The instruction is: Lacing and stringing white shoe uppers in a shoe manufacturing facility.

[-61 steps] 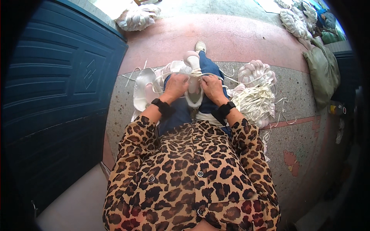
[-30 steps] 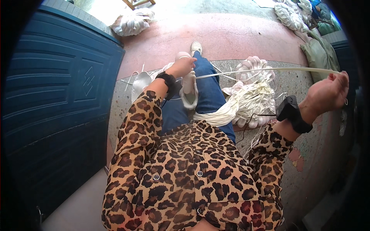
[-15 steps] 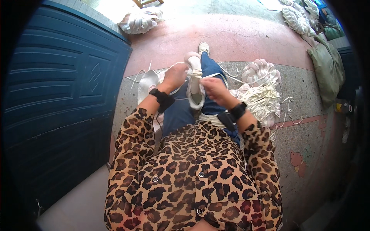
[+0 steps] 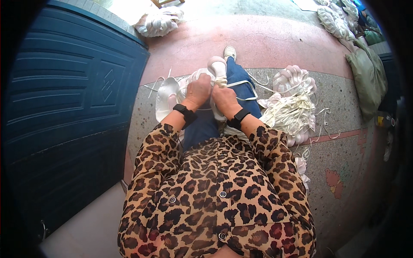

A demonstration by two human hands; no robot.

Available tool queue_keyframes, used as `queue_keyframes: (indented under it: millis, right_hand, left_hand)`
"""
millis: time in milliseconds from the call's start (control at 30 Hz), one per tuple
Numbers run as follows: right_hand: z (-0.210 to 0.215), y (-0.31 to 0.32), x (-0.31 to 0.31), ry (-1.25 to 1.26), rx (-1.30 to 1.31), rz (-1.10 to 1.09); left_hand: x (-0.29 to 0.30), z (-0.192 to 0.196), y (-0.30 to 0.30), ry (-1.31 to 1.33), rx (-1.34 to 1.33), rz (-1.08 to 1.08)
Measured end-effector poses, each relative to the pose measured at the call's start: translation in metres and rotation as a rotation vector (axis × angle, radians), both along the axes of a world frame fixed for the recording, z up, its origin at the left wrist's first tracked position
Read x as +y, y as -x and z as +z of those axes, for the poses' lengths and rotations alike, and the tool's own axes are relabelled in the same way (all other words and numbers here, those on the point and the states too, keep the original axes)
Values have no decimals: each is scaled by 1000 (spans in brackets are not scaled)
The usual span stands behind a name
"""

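A white shoe (image 4: 218, 69) with a pinkish rounded toe lies along my lap, toe pointing away from me. My left hand (image 4: 199, 91) is closed at its left side by the laced part; whatever those fingers grip is hidden. Just beside it, my right hand (image 4: 225, 102) is closed over the shoe's opening, pinching the white shoelace (image 4: 247, 82). The lace runs out from the laced part to the right and loops back across my jeans toward that hand. Both hands nearly touch and cover most of the shoe's rear half.
Right of my leg lie a pile of white laces (image 4: 289, 112) and a bundle of white shoe parts (image 4: 294, 81). More white pieces (image 4: 167, 96) rest at my left. A blue panelled door (image 4: 81, 81) stands left; a grey-green sack (image 4: 365, 81) leans at the right. Another white bundle (image 4: 159, 22) sits farther off.
My right hand has moved left and nearer to me, in against the shoe beside my left hand. A loop of lace now shows to the right. My left hand has shifted slightly right and nearer.
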State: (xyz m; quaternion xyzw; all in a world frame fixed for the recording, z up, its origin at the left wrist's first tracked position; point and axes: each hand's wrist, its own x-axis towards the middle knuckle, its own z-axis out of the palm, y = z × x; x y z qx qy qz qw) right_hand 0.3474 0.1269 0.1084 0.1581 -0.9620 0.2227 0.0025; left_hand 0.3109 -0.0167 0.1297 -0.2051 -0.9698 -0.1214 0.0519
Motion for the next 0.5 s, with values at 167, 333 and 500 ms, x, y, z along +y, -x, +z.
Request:
queue_keyframes:
  millis: [167, 333, 500]
  right_hand:
    - [17, -2, 16, -53, -140, 94]
    - [16, 11, 68, 775, -814, 140]
    - [130, -15, 189, 2170, -792, 215]
  left_hand:
    - [0, 9, -6, 104, 16, 15]
    - [-4, 8, -1, 64, 59, 93]
    - [-12, 12, -12, -402, -29, 315]
